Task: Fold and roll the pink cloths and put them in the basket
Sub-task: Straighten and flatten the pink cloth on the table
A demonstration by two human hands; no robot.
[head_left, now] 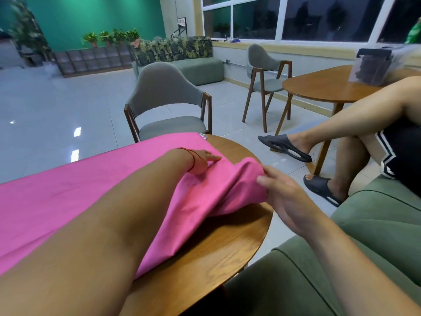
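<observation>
The left hand (201,161) reaches across, straight fingers pressing the pink cloth (68,197) spread over the counter (216,254), while the right hand (282,199) pinches its lifted, bunched end near the counter's right edge.

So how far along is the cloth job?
Early days. Done: one cloth lies stretched out long across the table, not yet rolled. In hand: the left hand presses it flat while the right hand lifts its bunched right end, apparently pinching it. Left: rolling it up and putting it in the basket, which isn't in view.
</observation>
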